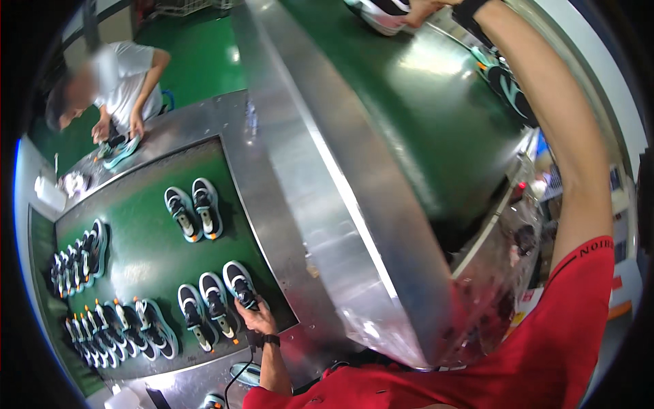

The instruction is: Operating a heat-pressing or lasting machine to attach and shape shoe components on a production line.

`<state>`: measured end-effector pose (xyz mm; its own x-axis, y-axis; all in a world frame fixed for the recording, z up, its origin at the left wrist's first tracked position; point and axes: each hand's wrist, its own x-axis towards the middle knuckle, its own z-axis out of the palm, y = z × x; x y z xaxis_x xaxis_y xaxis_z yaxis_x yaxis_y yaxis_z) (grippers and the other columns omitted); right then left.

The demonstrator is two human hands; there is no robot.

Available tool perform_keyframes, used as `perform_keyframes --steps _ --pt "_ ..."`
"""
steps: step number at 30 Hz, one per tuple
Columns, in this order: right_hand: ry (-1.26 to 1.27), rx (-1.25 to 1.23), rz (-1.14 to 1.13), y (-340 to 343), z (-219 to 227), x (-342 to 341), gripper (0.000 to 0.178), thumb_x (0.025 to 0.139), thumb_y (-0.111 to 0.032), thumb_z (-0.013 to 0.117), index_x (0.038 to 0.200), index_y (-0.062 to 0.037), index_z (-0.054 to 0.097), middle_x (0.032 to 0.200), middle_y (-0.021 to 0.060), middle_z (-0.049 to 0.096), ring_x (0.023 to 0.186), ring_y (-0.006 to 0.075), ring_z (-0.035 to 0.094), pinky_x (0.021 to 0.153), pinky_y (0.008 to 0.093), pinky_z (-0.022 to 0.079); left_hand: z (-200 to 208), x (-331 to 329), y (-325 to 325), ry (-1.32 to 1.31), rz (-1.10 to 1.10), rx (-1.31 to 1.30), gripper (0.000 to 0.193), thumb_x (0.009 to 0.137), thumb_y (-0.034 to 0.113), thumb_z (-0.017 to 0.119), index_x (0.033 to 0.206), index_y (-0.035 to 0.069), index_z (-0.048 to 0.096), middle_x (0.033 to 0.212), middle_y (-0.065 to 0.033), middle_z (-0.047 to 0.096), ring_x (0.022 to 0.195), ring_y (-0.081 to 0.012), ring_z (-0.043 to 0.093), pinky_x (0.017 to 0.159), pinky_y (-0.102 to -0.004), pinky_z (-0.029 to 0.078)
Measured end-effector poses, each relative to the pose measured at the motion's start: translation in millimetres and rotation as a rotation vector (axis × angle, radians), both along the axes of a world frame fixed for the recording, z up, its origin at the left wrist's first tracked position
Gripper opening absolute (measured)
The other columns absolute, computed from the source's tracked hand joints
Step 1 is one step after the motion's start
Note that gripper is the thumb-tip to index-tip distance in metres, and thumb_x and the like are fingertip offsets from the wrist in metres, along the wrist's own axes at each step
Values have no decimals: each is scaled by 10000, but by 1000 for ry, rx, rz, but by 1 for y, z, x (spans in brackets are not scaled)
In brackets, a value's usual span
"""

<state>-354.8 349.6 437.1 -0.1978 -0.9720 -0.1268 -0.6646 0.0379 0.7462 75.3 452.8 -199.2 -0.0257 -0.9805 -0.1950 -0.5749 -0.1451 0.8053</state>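
My left hand (257,320) grips the heel end of a black-and-white sneaker (238,278) with pale teal trim. That shoe is at the near right corner of the green belt, next to two similar sneakers (212,300). A dark band with a cord is on my left wrist. My right arm stretches far up to the top edge, where my right hand (424,11) has its fingers on another sneaker (383,15) above a second green belt (402,88). The frame's edge cuts off part of that hand and shoe.
Several sneakers (157,330) stand in rows at the belt's left, with a pair (194,210) farther back. A metal divider (327,170) separates the two belts. Across the table a person (126,85) handles a shoe (122,153). More shoes (507,92) lie beyond my right arm.
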Motion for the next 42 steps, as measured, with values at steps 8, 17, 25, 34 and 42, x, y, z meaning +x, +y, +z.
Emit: perform_keyframes --steps 8,17,25,34,42 --pt "23 -187 -72 114 -27 23 379 688 -93 668 1063 -45 640 919 169 680 902 356 667 734 448 536 -46 11 -8 110 -93 -210 668 844 276 704 1384 21 406 1228 -204 572 1090 -359 589 934 -443 453" --pt "-242 -862 47 286 19 128 539 601 -303 773 1007 -15 569 646 179 638 607 362 653 551 441 528 -20 57 -2 54 -571 -416 745 783 180 737 1348 -135 366 1252 -317 506 1123 -416 536 986 -444 421" --pt "-239 -1260 240 528 -26 309 717 618 -331 828 1191 -43 508 734 125 602 663 283 644 562 406 515 284 -6 218 596 -1595 326 637 932 249 641 1422 -51 365 1376 -243 484 1243 -342 503 1015 -438 421" --pt "-450 -1775 -540 724 -166 524 701 672 -304 758 1238 34 520 763 198 660 687 361 659 619 399 513 389 5 445 984 -2075 95 857 858 448 692 1431 -51 297 1348 -195 483 1209 -289 521 1036 -417 395" --pt "-610 -2738 -438 879 -310 730 766 710 -167 767 1389 -57 431 1272 127 564 1172 173 536 1001 331 442 317 134 687 448 -2333 1367 376 945 223 599 1225 -17 528 1100 -99 614 961 -199 619 875 -346 497"
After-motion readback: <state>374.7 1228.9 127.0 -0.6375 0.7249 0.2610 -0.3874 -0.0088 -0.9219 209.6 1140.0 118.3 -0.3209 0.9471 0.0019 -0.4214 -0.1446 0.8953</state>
